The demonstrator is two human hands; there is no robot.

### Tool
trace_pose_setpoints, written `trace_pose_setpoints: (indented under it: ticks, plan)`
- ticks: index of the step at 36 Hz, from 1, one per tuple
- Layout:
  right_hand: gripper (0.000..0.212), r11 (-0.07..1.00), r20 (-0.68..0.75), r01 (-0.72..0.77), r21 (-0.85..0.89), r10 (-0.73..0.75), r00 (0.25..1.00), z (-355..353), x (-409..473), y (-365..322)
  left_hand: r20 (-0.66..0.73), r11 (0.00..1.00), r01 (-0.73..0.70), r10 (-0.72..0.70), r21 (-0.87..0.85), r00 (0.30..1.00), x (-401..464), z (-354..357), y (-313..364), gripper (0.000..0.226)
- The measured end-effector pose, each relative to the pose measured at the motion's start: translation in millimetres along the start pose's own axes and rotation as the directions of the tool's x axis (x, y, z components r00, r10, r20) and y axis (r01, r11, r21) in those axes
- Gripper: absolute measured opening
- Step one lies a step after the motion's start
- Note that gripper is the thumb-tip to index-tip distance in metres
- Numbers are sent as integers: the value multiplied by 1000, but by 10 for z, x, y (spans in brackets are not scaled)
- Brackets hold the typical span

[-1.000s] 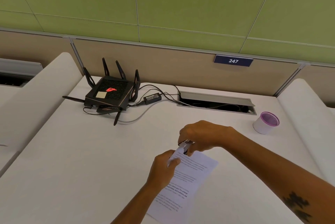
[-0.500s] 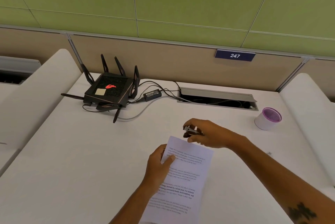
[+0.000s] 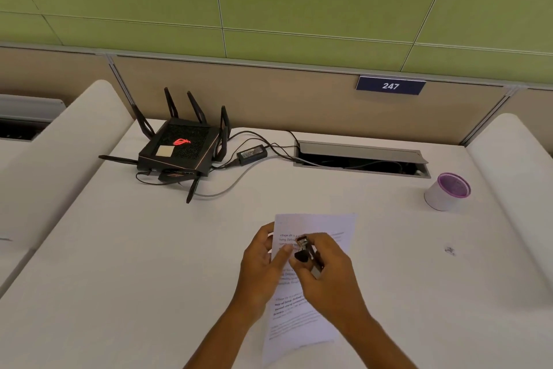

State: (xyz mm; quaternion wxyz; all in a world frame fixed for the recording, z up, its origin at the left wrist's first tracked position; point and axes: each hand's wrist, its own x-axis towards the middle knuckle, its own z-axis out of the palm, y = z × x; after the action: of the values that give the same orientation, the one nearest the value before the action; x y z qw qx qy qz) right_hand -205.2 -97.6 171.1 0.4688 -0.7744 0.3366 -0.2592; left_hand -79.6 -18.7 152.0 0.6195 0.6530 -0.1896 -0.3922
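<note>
A printed sheet of paper lies on the white desk, running from the middle toward the near edge. My left hand holds its left edge near the top, thumb on the printed side. My right hand hovers over the sheet's upper part and grips a small black and metal stapler. The stapler's metal nose points away from me, close to my left thumb. Both hands hide the middle of the sheet.
A black router with antennas stands at the back left, with a power adapter and cables running into an open cable tray. A white cup with a purple rim stands at the right. Padded dividers flank the desk.
My right hand has brought the stapler from beyond the sheet's top edge back over the sheet, next to my left thumb. The sheet now lies straighter on the desk.
</note>
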Motion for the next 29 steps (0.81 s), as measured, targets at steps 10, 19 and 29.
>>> trace_pose_setpoints:
  ticks: [10,19,29]
  plan:
    - [40,989,-182,115,-97,-131,975,99,-2,-193,136,990,-141,140,3,981,-182,73,220,52]
    - [25,989,-323,50,136,-3,946,-2,16,-363,253,939,-322,284,123,925,-310,110,222,74]
    - [20,708,-95,-226,669,384,918,-319,89,-531,145,785,-507,489,356,860,-425,161,274,80]
